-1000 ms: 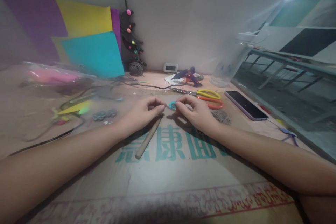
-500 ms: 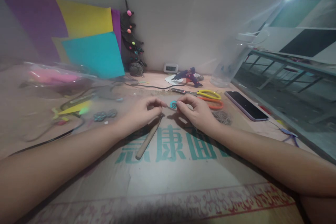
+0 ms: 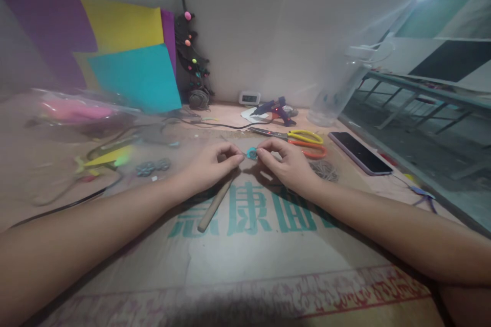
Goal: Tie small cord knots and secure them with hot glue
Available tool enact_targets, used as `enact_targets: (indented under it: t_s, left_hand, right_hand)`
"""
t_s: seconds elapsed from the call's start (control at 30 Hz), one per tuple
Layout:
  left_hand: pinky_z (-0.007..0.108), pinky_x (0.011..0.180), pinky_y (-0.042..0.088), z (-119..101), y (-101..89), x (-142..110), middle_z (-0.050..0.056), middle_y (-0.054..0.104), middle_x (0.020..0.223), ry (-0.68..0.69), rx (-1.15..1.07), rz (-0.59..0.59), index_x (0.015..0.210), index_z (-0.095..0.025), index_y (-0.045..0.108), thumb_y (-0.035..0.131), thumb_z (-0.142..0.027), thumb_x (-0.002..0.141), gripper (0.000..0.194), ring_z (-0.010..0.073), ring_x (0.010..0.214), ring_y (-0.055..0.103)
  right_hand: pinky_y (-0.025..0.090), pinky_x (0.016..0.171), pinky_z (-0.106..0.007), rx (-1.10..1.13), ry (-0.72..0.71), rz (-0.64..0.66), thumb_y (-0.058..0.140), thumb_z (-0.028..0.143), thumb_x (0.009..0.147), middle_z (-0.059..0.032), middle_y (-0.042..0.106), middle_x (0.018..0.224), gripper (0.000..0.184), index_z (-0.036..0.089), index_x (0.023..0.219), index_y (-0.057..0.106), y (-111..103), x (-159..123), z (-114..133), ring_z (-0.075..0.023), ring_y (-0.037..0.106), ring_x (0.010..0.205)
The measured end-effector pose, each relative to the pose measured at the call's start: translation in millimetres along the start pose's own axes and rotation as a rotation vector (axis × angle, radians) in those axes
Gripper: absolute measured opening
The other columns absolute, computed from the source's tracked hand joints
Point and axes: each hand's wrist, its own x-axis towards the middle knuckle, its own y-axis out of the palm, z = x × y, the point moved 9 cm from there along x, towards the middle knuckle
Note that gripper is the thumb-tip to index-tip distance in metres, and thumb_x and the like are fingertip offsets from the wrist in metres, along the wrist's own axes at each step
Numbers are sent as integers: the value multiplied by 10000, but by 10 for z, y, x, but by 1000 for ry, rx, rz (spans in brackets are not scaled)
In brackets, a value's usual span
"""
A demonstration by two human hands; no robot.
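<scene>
My right hand (image 3: 287, 163) pinches a small teal round piece (image 3: 251, 153) between thumb and fingertips; a greyish coil of cord shows on its face. Close by on its left, the thumb and forefinger of my left hand (image 3: 217, 166) are pressed together on what looks like a thin cord, its strand barely visible. Below my left hand a wooden stick (image 3: 217, 204) lies slanting on the printed board. Beside my right wrist is a loose heap of grey-brown cord (image 3: 324, 170).
Behind my right hand lie scissors (image 3: 303, 138) with yellow and orange handles, and a glue gun (image 3: 274, 109). A phone (image 3: 359, 153) and a clear plastic jug (image 3: 332, 94) stand right. Grey flower-like pieces (image 3: 153, 166), a black cable (image 3: 72, 202) and coloured sheets (image 3: 134, 79) are left.
My left thumb has closed up against the forefinger beside the teal piece. The teal piece has shifted very slightly left and turned a little. My right hand keeps its pinch.
</scene>
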Motion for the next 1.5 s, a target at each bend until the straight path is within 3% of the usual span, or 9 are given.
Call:
enact_targets:
  t_s: [0.3, 0.5, 0.67, 0.87, 0.97, 1.1, 1.3, 1.4, 1.5]
  left_hand:
    - [263, 534, 415, 203, -402, -5, 5, 536, 609, -85, -148, -354, 683, -202, 524, 416, -415, 879, 308, 165, 612, 542]
    - [288, 665, 472, 18, -207, -3, 37, 674, 828, -3, 8, -179, 851, -179, 633, 580, -422, 814, 251, 197, 772, 624]
    - [298, 722, 456, -128, -109, -27, 46, 696, 848, 63, 91, -86, 845, -171, 683, 524, -425, 859, 300, 210, 815, 628]
    - [326, 820, 451, -190, -71, -42, 48, 700, 869, 111, 156, -51, 792, -188, 689, 554, -406, 838, 261, 226, 889, 620]
    - [304, 713, 473, -146, -119, -47, 38, 674, 792, 42, 94, -101, 746, -185, 644, 569, -419, 819, 257, 212, 787, 615]
    - [262, 595, 453, -14, -265, -42, 4, 618, 711, -42, -32, -242, 780, -192, 594, 549, -405, 838, 226, 168, 662, 582]
    - [262, 659, 459, 98, -341, 0, -13, 578, 741, -47, -126, -284, 778, -184, 565, 562, -398, 822, 218, 167, 734, 596]
    - [266, 660, 442, 105, -351, 5, -11, 585, 723, -52, -133, -292, 773, -187, 572, 563, -414, 813, 230, 169, 717, 583]
    - [265, 652, 423, 105, -342, 10, -7, 593, 703, -59, -117, -286, 775, -190, 583, 560, -416, 815, 231, 173, 708, 573]
  right_hand:
    - [450, 629, -245, 115, 78, -27, 511, 338, 906, 5, 641, 714, 208, 179, 788, 573, -23, 15, -117, -116, 575, 640]
    - [458, 652, -244, 57, 41, 10, 517, 320, 906, 7, 651, 699, 186, 185, 798, 585, 1, -9, -14, -126, 595, 670]
    - [456, 674, -244, -2, -6, 19, 532, 302, 897, 4, 658, 712, 191, 187, 769, 616, 8, -2, 47, -130, 596, 686]
    - [450, 644, -244, 13, -7, 59, 552, 307, 886, 1, 660, 728, 187, 182, 771, 632, 56, -4, 31, -132, 597, 682]
    - [454, 619, -247, 119, 42, 72, 465, 394, 942, -2, 644, 734, 282, 184, 878, 643, 76, -12, -51, -129, 595, 666]
    - [476, 670, -258, 235, 62, -68, 482, 412, 938, 4, 617, 726, 247, 188, 915, 585, -106, 24, -116, -132, 601, 697]
    - [449, 693, -263, 24, 9, -230, 500, 379, 926, -8, 605, 697, 315, 195, 675, 550, -641, 180, 56, -132, 569, 698]
    - [443, 678, -271, -87, 10, -171, 536, 387, 900, -16, 639, 717, 288, 184, 714, 616, -770, 268, 118, -138, 581, 691]
    - [457, 712, -289, -223, 1, -29, 600, 351, 858, -40, 696, 851, 187, 186, 880, 685, -719, 308, 102, -165, 619, 772]
